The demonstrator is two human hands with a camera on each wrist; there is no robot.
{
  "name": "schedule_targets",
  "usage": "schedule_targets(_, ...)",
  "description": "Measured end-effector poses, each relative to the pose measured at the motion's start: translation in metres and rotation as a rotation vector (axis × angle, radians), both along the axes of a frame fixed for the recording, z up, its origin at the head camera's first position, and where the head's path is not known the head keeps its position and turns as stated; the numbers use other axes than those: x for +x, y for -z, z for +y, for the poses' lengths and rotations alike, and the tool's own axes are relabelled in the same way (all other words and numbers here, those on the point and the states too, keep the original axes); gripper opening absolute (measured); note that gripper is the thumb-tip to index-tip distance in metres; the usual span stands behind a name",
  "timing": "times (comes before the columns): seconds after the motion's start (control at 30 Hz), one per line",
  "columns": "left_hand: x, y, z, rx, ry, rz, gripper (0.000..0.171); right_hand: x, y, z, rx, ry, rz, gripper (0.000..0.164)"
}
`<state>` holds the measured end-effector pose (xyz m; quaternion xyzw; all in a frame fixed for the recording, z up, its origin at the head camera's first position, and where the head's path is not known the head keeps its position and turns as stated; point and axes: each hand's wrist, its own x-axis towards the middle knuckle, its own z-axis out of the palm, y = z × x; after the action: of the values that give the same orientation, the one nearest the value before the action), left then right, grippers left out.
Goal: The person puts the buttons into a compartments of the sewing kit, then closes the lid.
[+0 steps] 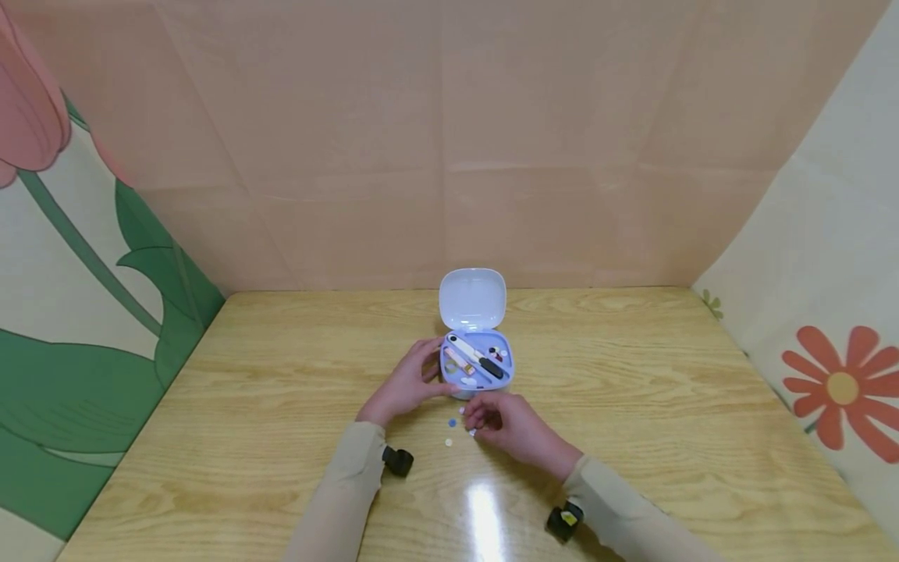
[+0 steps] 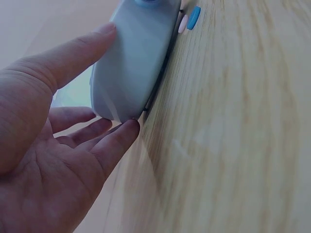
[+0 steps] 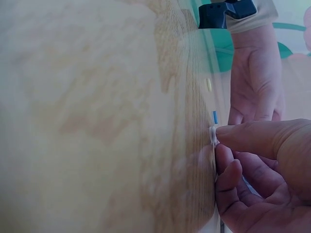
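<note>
My left hand [image 1: 407, 382] holds the small lavender case [image 1: 511, 373] at its left side, thumb on the front wall and fingers around the corner. The lid [image 1: 473, 298] stands raised at the back. Inside lie a white tool with a black end [image 1: 492, 368], a pink strip-like piece [image 1: 458, 359] and several small pieces. Just in front of the case, my right hand [image 1: 516, 425] pinches a small white button [image 3: 212, 135] at the tabletop between thumb and forefinger, the other fingers curled. Beside it lie a blue button [image 1: 453, 422] and a cream button [image 1: 449, 442].
Another pale button [image 1: 462, 410] lies close to the case's front. The wooden table [image 1: 281, 375] reaches back to a plain pinkish backdrop [image 1: 337, 156], with flower-patterned sheets at both sides. A black wrist camera [image 1: 399, 461] sits on the left sleeve.
</note>
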<state>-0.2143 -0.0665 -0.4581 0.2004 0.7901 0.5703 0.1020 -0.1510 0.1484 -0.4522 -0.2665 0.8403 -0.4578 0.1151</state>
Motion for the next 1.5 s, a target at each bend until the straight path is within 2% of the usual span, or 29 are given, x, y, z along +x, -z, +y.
schedule_targets(0.57, -0.0016, 0.0033, -0.0019, 0.005, 0.008, 0.002, 0.087, -0.0035, 0.0049, 0.0033, -0.021, -0.004, -0.007, 0.028)
schedule_targets(1.5, -0.001, 0.0017, -0.0022, -0.005, -0.002, -0.01, 0.086, -0.0017, 0.0024, -0.0003, 0.036, -0.008, 0.008, 0.02)
